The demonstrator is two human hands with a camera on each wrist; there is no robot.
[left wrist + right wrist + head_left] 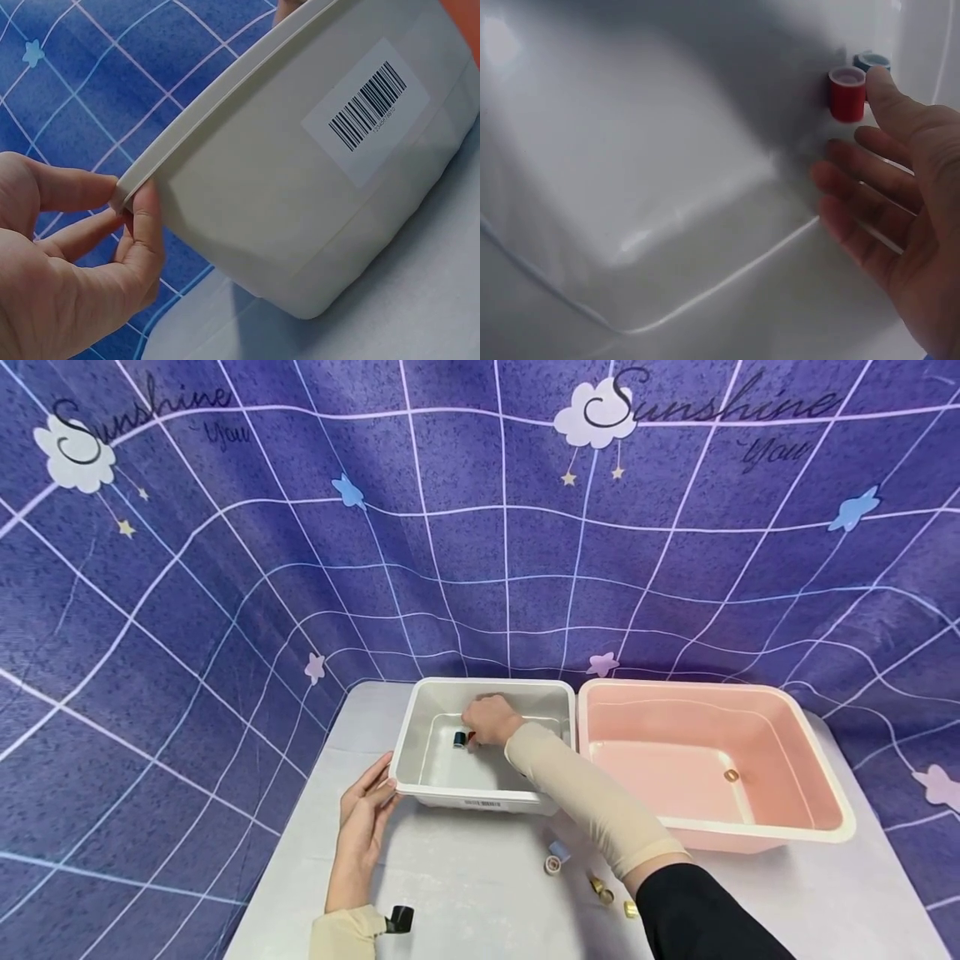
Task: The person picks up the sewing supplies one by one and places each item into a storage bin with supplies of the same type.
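— Right hand clamped on anything?

— No. Fingers straight and loosely apart, holding nothing, down inside the white bin. Just off the thumb tip: a red spool, upright on the bin floor. Touching it or only beside it? Cannot tell from the right wrist view. Right behind the red one, a little beyond the thumb: a dark teal spool.

— And the left hand?

— Pinching the near left corner of the white bin, with the rim caught between thumb and curled fingers. Looks like steadying the bin, nothing more.

— So how far along, judging by where the spools lie?

— Somewhere in the middle, probably. Two spools down in the white bin, right at the right fingertips. One gold spool on the floor of the pink bin, well away from both hands.

— Left over?

— Several out on the table, back toward the right forearm and well behind the fingers: a pale blue spool and a few small gold spools just beside it. None in a bin yet, none touched by either hand.

— Any more out of sight?

— Cannot tell; part of the table hidden under the right sleeve.
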